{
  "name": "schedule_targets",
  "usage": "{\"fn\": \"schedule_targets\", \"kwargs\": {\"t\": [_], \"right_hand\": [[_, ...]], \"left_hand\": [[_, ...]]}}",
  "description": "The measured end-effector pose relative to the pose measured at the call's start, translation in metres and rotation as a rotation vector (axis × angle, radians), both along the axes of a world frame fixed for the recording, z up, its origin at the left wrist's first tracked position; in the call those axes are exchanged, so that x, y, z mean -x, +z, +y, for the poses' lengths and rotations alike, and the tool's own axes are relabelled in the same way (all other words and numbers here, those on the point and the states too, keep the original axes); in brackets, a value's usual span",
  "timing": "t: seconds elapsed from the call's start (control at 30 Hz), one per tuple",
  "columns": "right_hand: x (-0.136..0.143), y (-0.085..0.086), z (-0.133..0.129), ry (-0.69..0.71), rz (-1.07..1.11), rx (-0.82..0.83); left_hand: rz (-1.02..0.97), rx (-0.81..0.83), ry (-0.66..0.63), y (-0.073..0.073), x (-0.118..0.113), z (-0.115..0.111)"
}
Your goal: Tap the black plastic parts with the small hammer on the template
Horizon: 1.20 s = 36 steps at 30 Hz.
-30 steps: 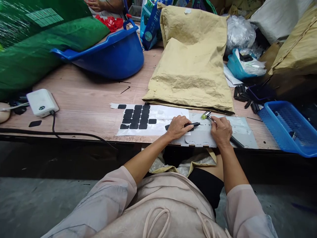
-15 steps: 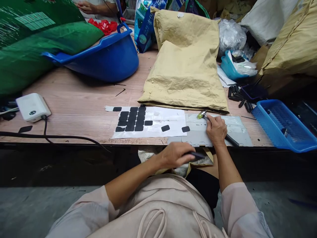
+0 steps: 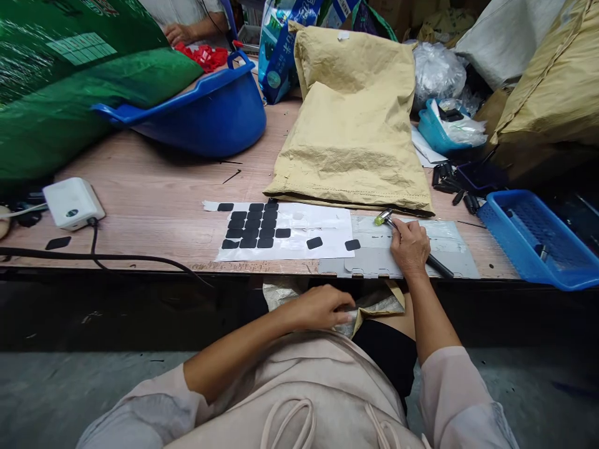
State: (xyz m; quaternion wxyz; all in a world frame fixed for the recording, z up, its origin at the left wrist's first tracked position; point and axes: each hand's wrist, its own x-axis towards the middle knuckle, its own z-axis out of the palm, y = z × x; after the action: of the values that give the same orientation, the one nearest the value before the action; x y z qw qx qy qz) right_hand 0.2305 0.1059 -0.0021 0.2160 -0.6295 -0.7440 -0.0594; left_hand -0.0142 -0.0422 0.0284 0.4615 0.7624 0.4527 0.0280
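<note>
My right hand (image 3: 410, 244) is closed round a small hammer (image 3: 438, 266), its metal head and yellow-green tip lying over a grey board (image 3: 455, 260) at the table edge. Below the edge, my left hand (image 3: 324, 307) hovers over an open paper bag (image 3: 381, 307) in my lap, fingers loosely bent and apart, with nothing visible in them. Left of the board lies a white sheet (image 3: 333, 219) bearing rows of black rounded patches (image 3: 253, 224). One loose black patch (image 3: 352, 245) overlaps the sheet's right end.
A large tan paper sack (image 3: 350, 137) lies behind the sheet. At right stands a blue basket (image 3: 528, 249); at left are a blue basin (image 3: 201, 118), a white box (image 3: 73, 202) and a black cable (image 3: 135, 258). Across the table, another person's hand (image 3: 180, 33) is near red material (image 3: 208, 57).
My left hand has moved left and slightly down, and the dark flat piece it held is out of sight. My right hand keeps the hammer in place. The view has shifted slightly.
</note>
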Motion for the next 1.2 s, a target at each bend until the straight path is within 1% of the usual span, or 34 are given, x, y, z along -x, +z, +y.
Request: {"fn": "schedule_targets", "kwargs": {"t": [0.03, 0.07, 0.1, 0.13, 0.2, 0.23, 0.3, 0.37, 0.47, 0.57, 0.63, 0.73, 0.83, 0.93, 1.0, 1.07, 1.1, 1.2], "right_hand": [[0.0, 0.0, 0.0, -0.002, 0.001, -0.001], [0.0, 0.0, 0.0, -0.004, 0.002, -0.002], [0.001, 0.0, 0.0, -0.005, 0.003, -0.004], [0.001, 0.001, 0.0, -0.006, 0.003, -0.005], [0.001, 0.001, 0.0, -0.005, 0.002, 0.0], [0.0, 0.001, 0.0, -0.002, 0.002, 0.002], [0.0, 0.001, 0.0, 0.005, -0.003, 0.002], [0.0, 0.0, 0.0, 0.009, -0.008, -0.004], [0.0, 0.0, 0.0, 0.009, -0.011, -0.002], [0.001, 0.001, -0.001, 0.006, -0.008, 0.008], [0.001, 0.002, -0.001, 0.006, 0.002, 0.009], [0.001, 0.002, -0.001, 0.011, 0.018, 0.003], [0.001, 0.002, -0.001, 0.014, 0.023, 0.0], [0.001, 0.002, -0.001, 0.018, 0.019, -0.001], [0.001, 0.002, -0.001, 0.019, 0.015, -0.002], [0.001, 0.003, -0.001, 0.017, 0.01, 0.0], [0.001, 0.003, -0.001, 0.016, 0.008, 0.002], [0.002, 0.003, -0.001, 0.008, 0.013, 0.012]], "left_hand": [[-0.07, -0.025, 0.023, 0.011, 0.003, 0.013], [-0.098, -0.086, 0.084, 0.02, 0.005, 0.029], [-0.074, -0.183, 0.193, 0.026, 0.008, 0.047], [-0.006, -0.29, 0.329, 0.03, 0.011, 0.067], [0.187, -0.424, 0.529, 0.031, 0.018, 0.105], [0.264, -0.463, 0.584, 0.029, 0.021, 0.122], [0.347, -0.535, 0.623, 0.025, 0.025, 0.147], [0.355, -0.609, 0.629, 0.021, 0.028, 0.161], [0.314, -0.7, 0.664, 0.018, 0.026, 0.171], [0.237, -0.744, 0.71, 0.016, 0.017, 0.177], [0.22, -0.724, 0.732, 0.014, 0.009, 0.182], [0.246, -0.665, 0.757, 0.01, -0.004, 0.191], [0.249, -0.651, 0.812, 0.005, -0.014, 0.205], [0.24, -0.638, 0.845, 0.004, -0.015, 0.219], [0.257, -0.606, 0.839, 0.007, -0.01, 0.222], [0.257, -0.569, 0.808, 0.013, -0.003, 0.215], [0.233, -0.556, 0.777, 0.015, 0.001, 0.207], [0.1, -0.529, 0.642, 0.019, 0.01, 0.169]]}}
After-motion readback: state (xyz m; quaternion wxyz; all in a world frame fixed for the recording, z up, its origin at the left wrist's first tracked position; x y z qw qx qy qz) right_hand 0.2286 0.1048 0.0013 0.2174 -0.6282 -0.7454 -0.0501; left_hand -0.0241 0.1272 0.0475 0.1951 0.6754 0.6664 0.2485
